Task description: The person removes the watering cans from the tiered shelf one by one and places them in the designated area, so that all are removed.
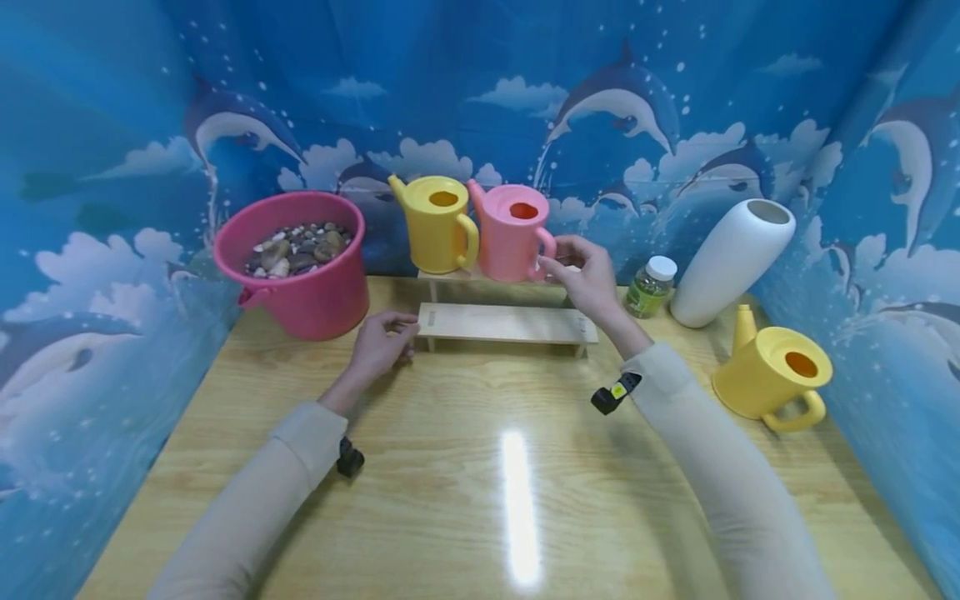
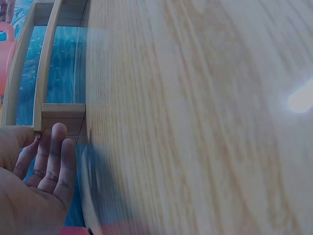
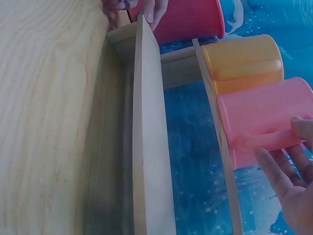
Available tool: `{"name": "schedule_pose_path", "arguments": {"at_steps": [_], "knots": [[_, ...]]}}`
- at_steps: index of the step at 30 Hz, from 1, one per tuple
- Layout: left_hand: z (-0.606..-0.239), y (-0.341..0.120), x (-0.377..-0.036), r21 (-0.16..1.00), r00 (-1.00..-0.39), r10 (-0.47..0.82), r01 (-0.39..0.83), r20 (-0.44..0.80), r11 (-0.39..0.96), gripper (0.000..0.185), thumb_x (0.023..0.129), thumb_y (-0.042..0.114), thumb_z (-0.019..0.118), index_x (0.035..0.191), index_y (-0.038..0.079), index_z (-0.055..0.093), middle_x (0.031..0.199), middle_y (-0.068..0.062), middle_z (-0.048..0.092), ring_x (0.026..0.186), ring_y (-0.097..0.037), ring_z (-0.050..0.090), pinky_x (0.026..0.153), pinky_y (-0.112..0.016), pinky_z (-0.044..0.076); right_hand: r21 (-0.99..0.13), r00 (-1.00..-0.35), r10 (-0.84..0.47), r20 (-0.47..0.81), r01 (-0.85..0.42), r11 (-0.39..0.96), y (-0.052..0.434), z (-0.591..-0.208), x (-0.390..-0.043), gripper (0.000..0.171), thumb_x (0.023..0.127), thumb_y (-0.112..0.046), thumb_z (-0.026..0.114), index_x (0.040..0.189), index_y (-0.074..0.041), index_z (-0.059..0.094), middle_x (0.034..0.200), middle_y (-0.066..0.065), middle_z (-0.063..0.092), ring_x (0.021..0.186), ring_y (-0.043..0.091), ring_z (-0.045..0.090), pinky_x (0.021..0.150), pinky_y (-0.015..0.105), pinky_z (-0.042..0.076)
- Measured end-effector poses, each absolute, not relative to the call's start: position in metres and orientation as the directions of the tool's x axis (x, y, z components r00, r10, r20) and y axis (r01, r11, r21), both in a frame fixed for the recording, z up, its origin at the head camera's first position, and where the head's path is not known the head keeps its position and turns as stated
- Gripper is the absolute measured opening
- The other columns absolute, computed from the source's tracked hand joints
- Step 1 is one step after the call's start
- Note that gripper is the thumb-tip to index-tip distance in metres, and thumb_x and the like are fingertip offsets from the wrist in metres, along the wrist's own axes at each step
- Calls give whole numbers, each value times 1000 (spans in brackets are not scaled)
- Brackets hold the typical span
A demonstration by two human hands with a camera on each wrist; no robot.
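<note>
The right hand (image 1: pixel 588 275) has its fingers (image 3: pixel 276 171) loosely spread and nearly straight, their tips at the handle of the pink can (image 1: pixel 513 229); the right wrist view shows them touching or just short of the handle, not curled round it, and I cannot tell which. The handle sticks out toward the hand, so the can lies just beyond the fingertips, on the person's left of them, upright on the upper step of the wooden rack (image 1: pixel 506 323).

Just left of the pink can, close beside it or touching, a yellow can (image 1: pixel 437 223) stands on the same step, handle turned the same way.

The left hand (image 1: pixel 378 343) rests on the desk (image 1: pixel 465 467) at the left end of the rack's lower step. Its fingers (image 2: pixel 53 161) lie straight and close together against the step's end block, pinching nothing. This hand is well apart from the pink can; the right hand is far nearer.

The rack's long axis runs left to right across the desk, between the two hands.
</note>
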State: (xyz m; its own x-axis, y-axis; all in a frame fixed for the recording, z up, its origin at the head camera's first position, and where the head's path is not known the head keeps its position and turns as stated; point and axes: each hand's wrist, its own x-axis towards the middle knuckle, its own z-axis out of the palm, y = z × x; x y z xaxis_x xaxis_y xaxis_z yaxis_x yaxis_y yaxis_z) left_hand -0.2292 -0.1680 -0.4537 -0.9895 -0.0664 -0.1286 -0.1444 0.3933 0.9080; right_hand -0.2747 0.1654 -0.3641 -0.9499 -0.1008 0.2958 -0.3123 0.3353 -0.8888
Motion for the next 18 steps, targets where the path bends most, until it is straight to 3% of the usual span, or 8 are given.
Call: {"name": "schedule_pose_path", "arguments": {"at_steps": [9,14,18], "knots": [[-455,-169,-227,917,-993,-44,-117,-108,382,31,105,18,65,131,2,70,116,-24,70,64,-7,68,61,-21,64,-879,-936,-71,346,-349,324,185,-363,-253,34,100,-20,75,127,1,70,99,-7,70,87,7,68,73,18,65],[-455,-169,-226,919,-993,-45,-115,-106,378,31,105,18,65,131,1,70,116,-24,70,64,-7,68,62,-22,65,-867,-915,-67,397,-398,301,206,-362,-236,34,100,-18,75,126,4,69,98,-9,72,87,4,69,75,18,65],[-455,-169,-227,922,-993,-48,-114,-104,369,31,105,17,66,130,1,71,113,-22,70,63,-9,68,62,-24,65,-874,-912,-45,407,-403,271,224,-362,-217,22,99,-12,75,120,-4,73,95,-11,70,88,5,69,75,20,66]]}}
